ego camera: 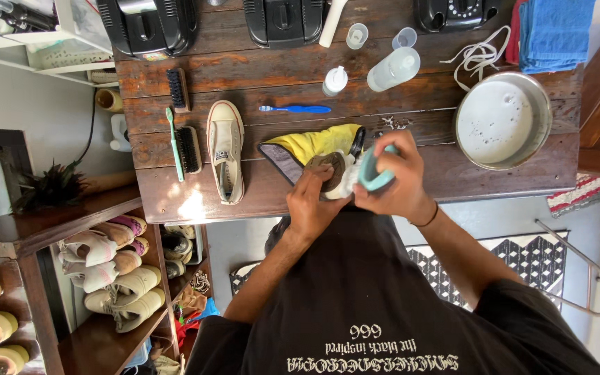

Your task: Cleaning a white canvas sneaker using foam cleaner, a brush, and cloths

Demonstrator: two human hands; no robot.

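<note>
Shoe [335,175] gripped in left hand [312,201] fingers, right hand [395,177] fingers clamped on teal brush [375,173]

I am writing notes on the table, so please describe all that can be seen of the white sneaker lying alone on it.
The sneaker is a low-top, white or cream, apparently canvas, with a rubber toe cap. It has no laces: the eyelets are bare and the tongue shows. It lies on its sole on the wooden table, opening up, toe toward the far edge and heel near the front edge. A black brush lies just beside it, a grey cloth on its other side. No hand touches it.
</note>
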